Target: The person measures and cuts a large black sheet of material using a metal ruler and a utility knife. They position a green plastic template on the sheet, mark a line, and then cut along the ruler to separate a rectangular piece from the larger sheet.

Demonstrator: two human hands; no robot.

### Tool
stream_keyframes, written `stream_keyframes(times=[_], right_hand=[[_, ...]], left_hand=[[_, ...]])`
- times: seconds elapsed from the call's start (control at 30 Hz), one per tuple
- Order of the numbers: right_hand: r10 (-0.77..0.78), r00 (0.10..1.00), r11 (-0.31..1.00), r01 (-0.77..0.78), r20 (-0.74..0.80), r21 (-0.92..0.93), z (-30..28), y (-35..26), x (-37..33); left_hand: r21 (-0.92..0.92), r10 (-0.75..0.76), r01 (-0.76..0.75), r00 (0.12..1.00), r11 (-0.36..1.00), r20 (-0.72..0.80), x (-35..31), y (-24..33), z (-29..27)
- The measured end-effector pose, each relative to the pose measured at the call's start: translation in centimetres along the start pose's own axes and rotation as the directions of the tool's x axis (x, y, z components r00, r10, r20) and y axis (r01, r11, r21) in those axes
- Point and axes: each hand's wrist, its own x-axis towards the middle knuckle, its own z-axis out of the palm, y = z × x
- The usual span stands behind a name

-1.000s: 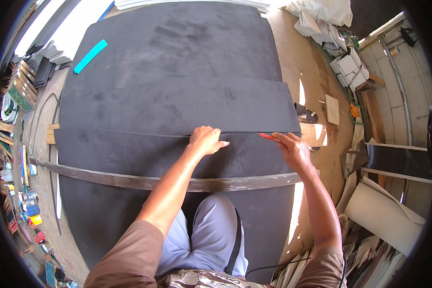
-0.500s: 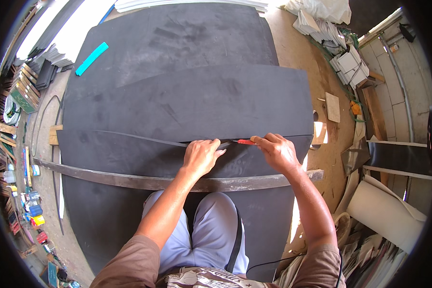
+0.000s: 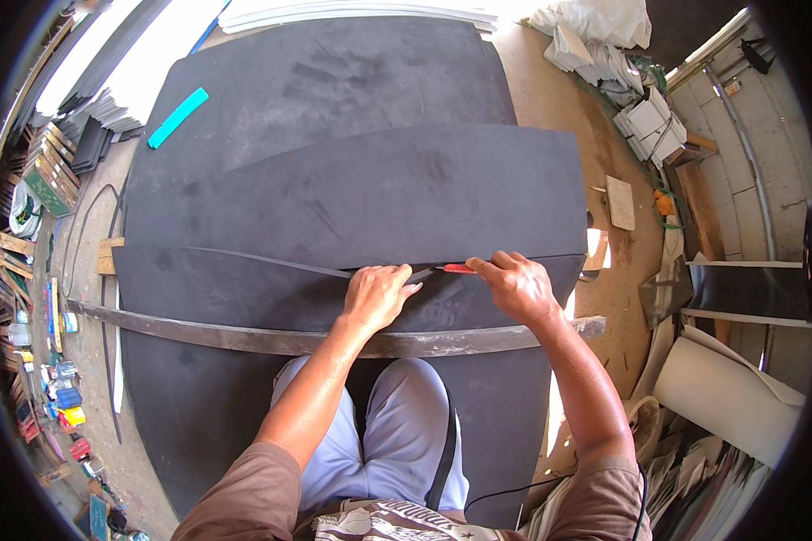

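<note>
At mid-frame, our left hand is on a strip, left of the knife in our right hand. Below, a bar crosses the sheets; upper left, a slat lies on them; lower right, we have a sheet roll.

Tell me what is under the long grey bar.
Black sheeting shows along both edges of the long grey bar; whatever lies directly beneath it is covered and cannot be seen.
</note>
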Motion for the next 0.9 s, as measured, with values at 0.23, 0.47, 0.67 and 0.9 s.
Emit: stream_keyframes(times=[0.23,0.47,0.67,0.9], right_hand=[[0.010,1.000,0.999,-0.010,-0.006,-0.033,-1.2,0.4,-0.9],[0.025,1.000,0.995,-0.027,-0.017,-0.097,-1.7,1.7,-2.8],[0.027,0.999,0.987,-0.032,-0.035,-0.159,-2.9,2.9,-4.2],[0.111,0.990,0.974,-0.126,-0.088,-0.190,-3.7,3.5,-6.8]], left_hand=[[0.001,0.019,-0.019,0.999,1.000,-0.026,-0.4,0.0,0.1],[0.009,0.015,-0.015,1.000,1.000,-0.007,-1.1,0.6,-0.2],[-0.011,0.051,-0.052,0.996,0.999,-0.068,-1.9,0.7,-0.1],[0.003,0.046,-0.046,0.998,0.999,-0.043,-2.4,0.3,-0.2]])
